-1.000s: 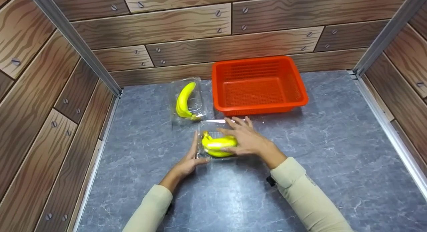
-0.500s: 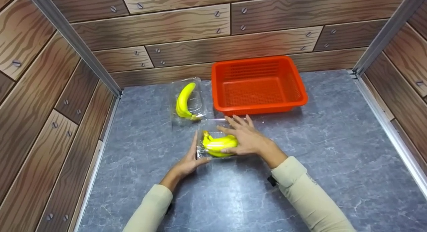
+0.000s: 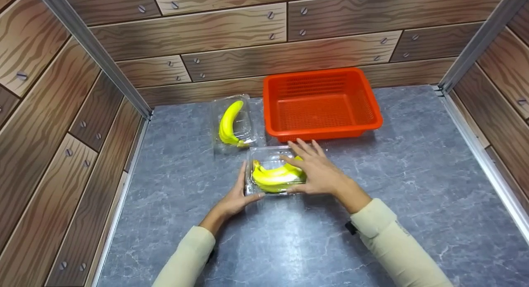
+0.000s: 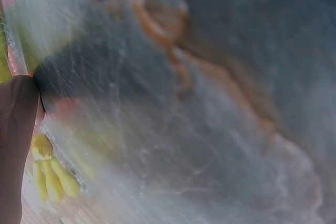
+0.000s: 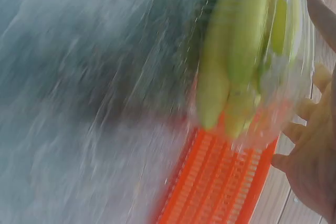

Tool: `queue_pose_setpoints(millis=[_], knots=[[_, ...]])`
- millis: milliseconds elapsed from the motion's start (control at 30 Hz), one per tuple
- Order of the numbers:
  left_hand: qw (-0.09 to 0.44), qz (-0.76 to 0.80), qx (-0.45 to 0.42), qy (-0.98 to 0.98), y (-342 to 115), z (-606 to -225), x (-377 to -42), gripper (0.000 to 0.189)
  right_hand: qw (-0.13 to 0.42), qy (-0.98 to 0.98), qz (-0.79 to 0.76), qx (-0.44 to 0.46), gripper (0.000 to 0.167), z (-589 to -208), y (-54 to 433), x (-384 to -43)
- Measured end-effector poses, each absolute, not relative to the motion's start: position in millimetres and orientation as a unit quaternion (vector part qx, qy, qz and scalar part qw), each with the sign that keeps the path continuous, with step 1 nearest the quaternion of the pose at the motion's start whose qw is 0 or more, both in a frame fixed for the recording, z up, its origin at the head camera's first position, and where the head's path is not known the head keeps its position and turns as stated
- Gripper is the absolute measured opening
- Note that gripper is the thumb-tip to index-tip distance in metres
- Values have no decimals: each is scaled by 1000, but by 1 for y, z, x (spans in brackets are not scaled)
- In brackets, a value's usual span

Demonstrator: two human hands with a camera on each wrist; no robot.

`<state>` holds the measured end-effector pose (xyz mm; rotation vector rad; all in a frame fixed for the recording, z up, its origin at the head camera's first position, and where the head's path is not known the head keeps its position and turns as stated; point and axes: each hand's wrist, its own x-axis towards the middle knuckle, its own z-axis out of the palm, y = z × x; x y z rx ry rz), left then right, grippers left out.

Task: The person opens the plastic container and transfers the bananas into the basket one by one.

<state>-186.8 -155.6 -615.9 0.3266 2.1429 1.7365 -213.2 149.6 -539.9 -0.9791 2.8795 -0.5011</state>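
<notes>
A clear plastic clamshell box (image 3: 270, 154) lies on the table with a bunch of yellow bananas (image 3: 275, 177) inside, stems to the left. My left hand (image 3: 234, 200) rests against its left side, fingers straight along the edge and thumb at the front left corner. Over the box's right end, my right hand (image 3: 324, 173) is spread wide, overlapping the lid and the banana tips. In the left wrist view, the thumb (image 4: 18, 145) shows near the banana stems (image 4: 42, 148). The right wrist view shows the bananas (image 5: 244, 35) through the plastic, beside the spread fingers.
Behind and left sits another clear box (image 3: 221, 103) with a banana bunch (image 3: 229, 124) in it. A red-orange plastic basket (image 3: 322, 135) stands behind the hands, its front close to my right fingertips. Wood-patterned walls (image 3: 231, 31) enclose the grey marbled table (image 3: 413, 175).
My right hand has shifted slightly right and away from me, uncovering more of the bananas. The left hand stays at the box's left side; the basket and other box have not moved.
</notes>
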Motion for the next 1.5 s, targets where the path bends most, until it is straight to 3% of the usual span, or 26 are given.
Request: queue_pose_setpoints(millis=[267, 533, 1200, 1500], knots=[[184, 615, 116, 758, -158, -616, -188, 125, 53, 936, -191, -291, 113, -547, 175, -212], [193, 616, 116, 755, -157, -615, -187, 124, 94, 932, -227, -266, 106, -547, 176, -212], [195, 644, 111, 732, -156, -615, -188, 121, 122, 924, -277, -232, 102, -539, 177, -221], [204, 652, 105, 722, -158, -615, -188, 123, 119, 914, -305, -241, 92, -536, 182, -226]])
